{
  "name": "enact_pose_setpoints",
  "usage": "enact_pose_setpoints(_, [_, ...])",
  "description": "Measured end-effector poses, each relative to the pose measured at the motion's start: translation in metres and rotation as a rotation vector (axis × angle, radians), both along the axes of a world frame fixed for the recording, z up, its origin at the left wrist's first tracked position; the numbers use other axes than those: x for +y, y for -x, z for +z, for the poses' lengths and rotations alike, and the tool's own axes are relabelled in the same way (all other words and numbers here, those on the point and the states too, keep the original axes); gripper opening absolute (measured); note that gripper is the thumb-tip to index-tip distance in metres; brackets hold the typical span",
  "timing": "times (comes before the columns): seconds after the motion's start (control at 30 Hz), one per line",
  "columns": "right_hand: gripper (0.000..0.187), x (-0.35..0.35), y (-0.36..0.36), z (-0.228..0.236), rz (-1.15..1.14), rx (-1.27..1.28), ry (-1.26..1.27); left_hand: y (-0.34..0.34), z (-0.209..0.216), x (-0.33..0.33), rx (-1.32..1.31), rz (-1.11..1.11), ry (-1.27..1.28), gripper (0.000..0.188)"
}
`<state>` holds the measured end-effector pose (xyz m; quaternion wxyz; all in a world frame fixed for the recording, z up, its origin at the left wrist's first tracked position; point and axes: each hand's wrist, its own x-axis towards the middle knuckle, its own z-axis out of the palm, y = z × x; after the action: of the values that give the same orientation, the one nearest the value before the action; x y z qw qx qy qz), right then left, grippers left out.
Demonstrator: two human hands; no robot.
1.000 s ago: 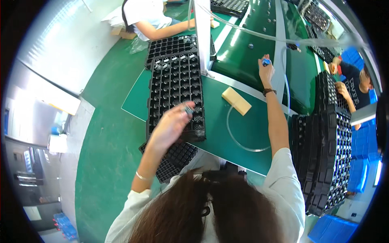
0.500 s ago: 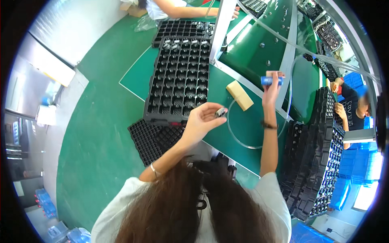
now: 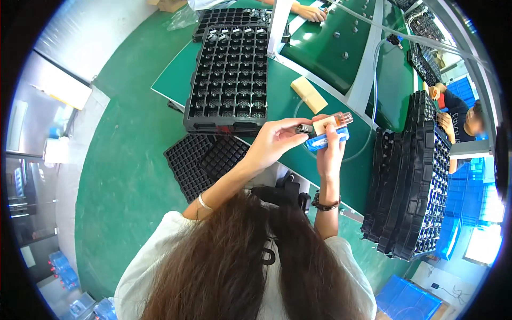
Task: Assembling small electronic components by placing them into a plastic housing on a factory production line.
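Observation:
My left hand [image 3: 270, 143] pinches a small dark and silvery metal part [image 3: 304, 129] between thumb and fingertips. My right hand [image 3: 331, 158] is closed round a blue handheld piece [image 3: 319, 142] with a beige block-like part and a clear, orange-tinted end [image 3: 343, 119]; its exact kind I cannot make out. The metal part is right beside the beige side of that piece; whether they touch is unclear. A pale yellow block [image 3: 309, 95] lies on the green table just beyond my hands. Left of it rests a black compartment tray [image 3: 226, 109] with several metal parts in its far row.
Empty black trays [image 3: 186, 162] lie below the table edge at left. Tall stacks of black trays [image 3: 405, 186] stand at right. Beyond a white frame post [image 3: 277, 26], a green conveyor [image 3: 325, 58] carries small parts. A clear tube [image 3: 375, 80] loops across. Two other people work nearby.
My right hand has come down and left with the blue piece, meeting the metal part in my left hand. My left hand has shifted slightly right and up. The view has shifted a little.

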<state>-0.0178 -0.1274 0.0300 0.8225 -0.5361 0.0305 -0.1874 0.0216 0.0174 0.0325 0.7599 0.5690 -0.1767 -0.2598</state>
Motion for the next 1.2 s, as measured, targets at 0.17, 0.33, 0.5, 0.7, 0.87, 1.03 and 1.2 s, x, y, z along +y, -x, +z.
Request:
enact_pose_setpoints(0.17, [0.027, -0.005, 0.009, -0.002, 0.056, -0.007, -0.026, 0.002, 0.000, 0.007, -0.060, -0.109, 0.020, 0.032])
enact_pose_setpoints(0.33, [0.027, -0.003, 0.014, 0.001, 0.113, 0.019, 0.068, -0.007, 0.005, 0.016, -0.225, -0.290, -0.255, 0.031])
enact_pose_setpoints(0.5, [0.026, -0.002, 0.016, -0.002, 0.092, 0.088, 0.063, -0.010, 0.007, 0.019, -0.233, -0.394, -0.254, 0.030])
enact_pose_setpoints(0.7, [0.031, -0.003, 0.015, -0.003, 0.144, 0.180, 0.100, -0.014, -0.013, 0.018, -0.284, -0.381, -0.161, 0.026])
enact_pose_setpoints(0.87, [0.031, -0.001, 0.017, -0.013, 0.079, 0.160, 0.110, -0.014, -0.018, 0.015, -0.130, -0.398, -0.159, 0.027])
enact_pose_setpoints(1.03, [0.031, -0.004, 0.019, -0.019, 0.087, 0.207, 0.126, -0.007, -0.021, 0.011, 0.027, -0.307, -0.038, 0.034])
enact_pose_setpoints(1.2, [0.031, -0.009, 0.023, -0.022, 0.081, 0.223, 0.165, -0.003, -0.026, 0.007, 0.091, -0.267, -0.016, 0.038])
